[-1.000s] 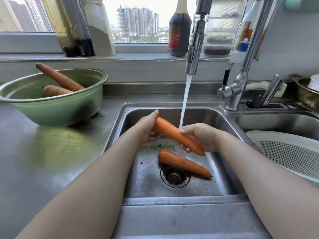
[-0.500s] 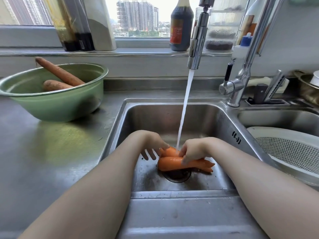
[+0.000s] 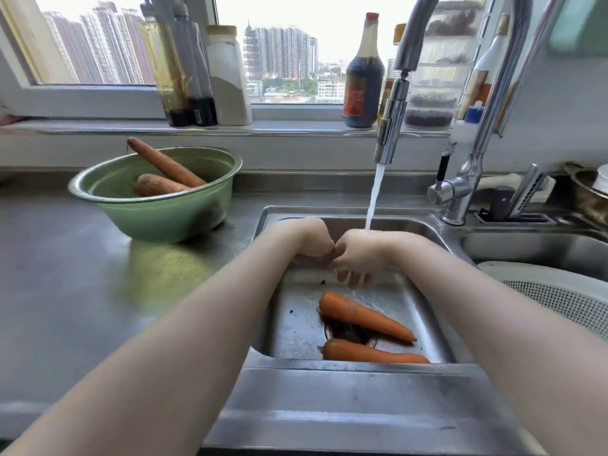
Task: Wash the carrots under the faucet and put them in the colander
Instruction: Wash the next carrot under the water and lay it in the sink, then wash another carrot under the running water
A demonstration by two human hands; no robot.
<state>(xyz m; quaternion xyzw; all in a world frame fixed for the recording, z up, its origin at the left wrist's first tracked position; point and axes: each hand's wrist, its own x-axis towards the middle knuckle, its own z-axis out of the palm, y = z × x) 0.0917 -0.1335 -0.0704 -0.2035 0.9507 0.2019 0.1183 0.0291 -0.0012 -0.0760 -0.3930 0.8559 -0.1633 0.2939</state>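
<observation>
Since a moment ago we've dropped both carrots [image 3: 362, 315] over the sink drain [image 3: 348, 332] and raised left hand [image 3: 311, 243] and right hand [image 3: 357, 253] into the faucet [image 3: 391, 126] stream, probably rinsing grit off: left fingers curled, right dangling loose, holding nothing.

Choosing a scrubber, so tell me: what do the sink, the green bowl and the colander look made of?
Sink: brushed stainless steel, grey with streaky reflections. Green bowl: glossy, with a thin rolled rim; enamelled metal or plastic, can't tell which. Colander: likely white plastic, matt, with fine moulded perforations.
</observation>
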